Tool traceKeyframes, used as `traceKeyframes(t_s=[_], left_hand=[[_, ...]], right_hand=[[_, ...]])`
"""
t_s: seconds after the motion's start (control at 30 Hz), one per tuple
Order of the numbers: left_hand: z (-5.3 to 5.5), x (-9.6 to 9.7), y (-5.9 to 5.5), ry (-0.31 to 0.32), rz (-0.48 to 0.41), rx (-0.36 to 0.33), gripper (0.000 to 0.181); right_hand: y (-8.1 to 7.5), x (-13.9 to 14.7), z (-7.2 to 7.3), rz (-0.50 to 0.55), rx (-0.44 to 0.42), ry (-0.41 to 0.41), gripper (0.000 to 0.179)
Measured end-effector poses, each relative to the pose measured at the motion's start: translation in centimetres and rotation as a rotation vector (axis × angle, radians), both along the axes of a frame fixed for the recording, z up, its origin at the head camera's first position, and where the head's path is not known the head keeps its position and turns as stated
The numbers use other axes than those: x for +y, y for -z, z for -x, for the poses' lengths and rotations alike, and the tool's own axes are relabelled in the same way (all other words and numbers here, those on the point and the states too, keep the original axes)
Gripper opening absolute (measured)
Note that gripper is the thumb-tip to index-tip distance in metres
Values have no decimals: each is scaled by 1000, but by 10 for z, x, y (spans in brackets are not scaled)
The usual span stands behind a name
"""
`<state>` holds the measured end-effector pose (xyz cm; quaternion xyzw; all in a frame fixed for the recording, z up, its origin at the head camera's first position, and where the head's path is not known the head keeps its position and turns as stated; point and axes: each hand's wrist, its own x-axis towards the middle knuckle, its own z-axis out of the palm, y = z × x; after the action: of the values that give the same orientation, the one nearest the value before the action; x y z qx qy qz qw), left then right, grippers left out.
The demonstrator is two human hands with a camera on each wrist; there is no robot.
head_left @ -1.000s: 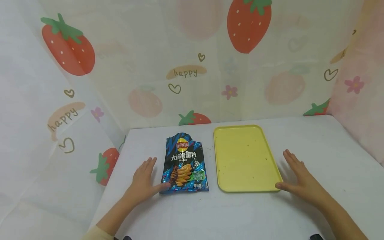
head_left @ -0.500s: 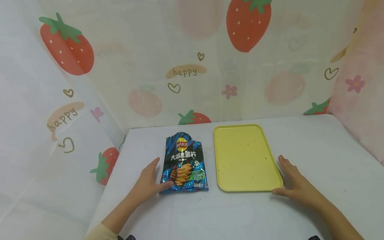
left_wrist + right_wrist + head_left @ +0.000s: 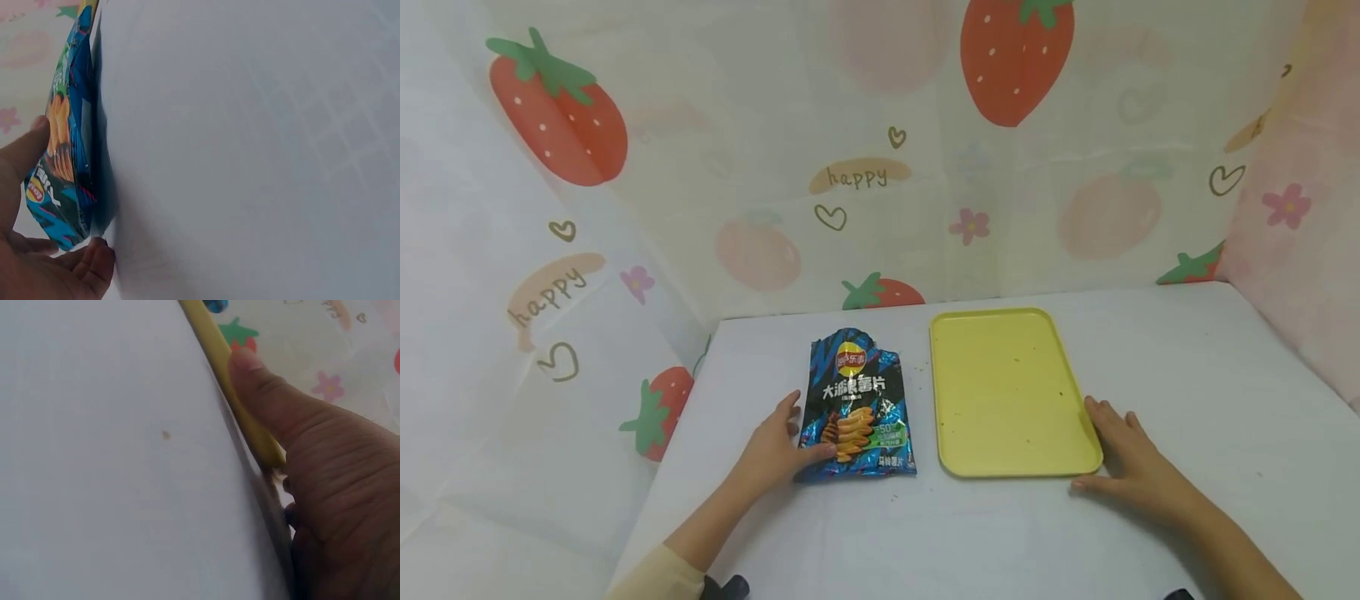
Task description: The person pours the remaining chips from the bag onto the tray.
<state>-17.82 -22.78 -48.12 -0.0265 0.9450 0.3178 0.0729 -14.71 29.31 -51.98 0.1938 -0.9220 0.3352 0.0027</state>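
A blue and black bag of potato chips (image 3: 855,408) lies flat on the table, its top edge ragged. My left hand (image 3: 775,450) is at its left side, thumb over the lower left corner and fingers beside the edge. In the left wrist view the thumb (image 3: 31,147) is at the printed front of the chip bag (image 3: 65,137), with the fingers low by its edge. To the right lies a yellow tray (image 3: 1015,392) dotted with crumbs. My right hand (image 3: 1138,471) is spread around its near right corner, thumb at the front rim, fingers along the right rim.
A white cloth covers the table (image 3: 985,542), with small crumbs scattered near the bag and tray. Behind it hangs a curtain (image 3: 700,175) printed with strawberries, and a pink one (image 3: 1315,275) stands at the right.
Both hands have moved inward: the left closer to the chip bag, the right leftward to the tray's corner. Bag and tray keep their places on the table.
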Motion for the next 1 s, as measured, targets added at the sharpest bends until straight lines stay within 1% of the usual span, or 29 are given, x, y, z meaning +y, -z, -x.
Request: traceKeyframes(t_s=[0.1,0.2,0.27,0.4,0.43,0.53,0.6,0.7,0.83,0.9,1.0], left_hand=[[2,1,2,-7,-29,-6,118],[5,2,4,-20,-38,-3,117],[6,2,5,-38,-38,-7,114],[9,2,8,-83,-51,-30,99],[9,2,8,-92,-66,-34,95],[10,0,9,-103,-109,-21,84],[10,-1,9,-111,-142,-16,77],[9,-2,8,-136,-186,-28,63],[8,0,6,-186,-225,-53,45],[8,1,6,-210,-238,-64,39],[9,3,4,-234,-258,-63,33]], right_hand=[[-1,-1,0,-12,2,7,117],[-1,-2,0,-22,26,13,112],[0,-2,0,-29,25,14,110],[0,-2,0,-40,13,17,109],[0,-2,0,-43,8,17,109],[1,-2,0,-44,8,16,108],[1,-2,0,-41,9,15,107],[1,-2,0,-37,12,13,106],[1,-1,0,-44,8,15,108],[1,-1,0,-49,6,17,108],[1,0,0,-52,9,19,108]])
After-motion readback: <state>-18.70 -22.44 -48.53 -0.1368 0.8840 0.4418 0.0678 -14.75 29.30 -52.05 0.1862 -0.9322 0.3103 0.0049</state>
